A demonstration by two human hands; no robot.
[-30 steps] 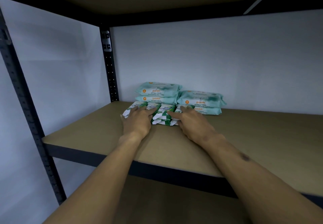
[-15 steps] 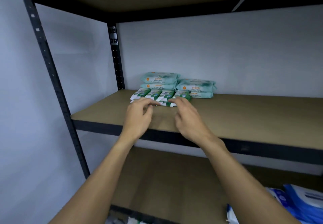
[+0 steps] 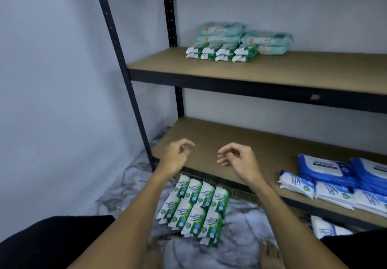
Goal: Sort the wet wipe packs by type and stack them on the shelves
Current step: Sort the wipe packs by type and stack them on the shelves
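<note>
Small green-and-white wipe packs (image 3: 222,52) lie in a stacked row on the upper shelf (image 3: 293,71), in front of larger pale teal packs (image 3: 266,40). Several more green-and-white packs (image 3: 194,208) lie in rows on the marbled floor below. My left hand (image 3: 177,156) and my right hand (image 3: 237,157) hover in the air over the front of the lower shelf (image 3: 240,140), fingers loosely curled, holding nothing. Blue and white packs (image 3: 335,176) sit at the right of the lower shelf.
Black metal uprights (image 3: 123,63) frame the rack's left side, against a grey wall. More white packs (image 3: 326,229) lie under the lower shelf at the right. My dark-clothed knees fill the bottom corners, and my toes (image 3: 270,254) show on the floor.
Both hands have let go of the green packs on the upper shelf and dropped down toward me. My view has tilted down, bringing the lower shelf and floor packs into sight.
</note>
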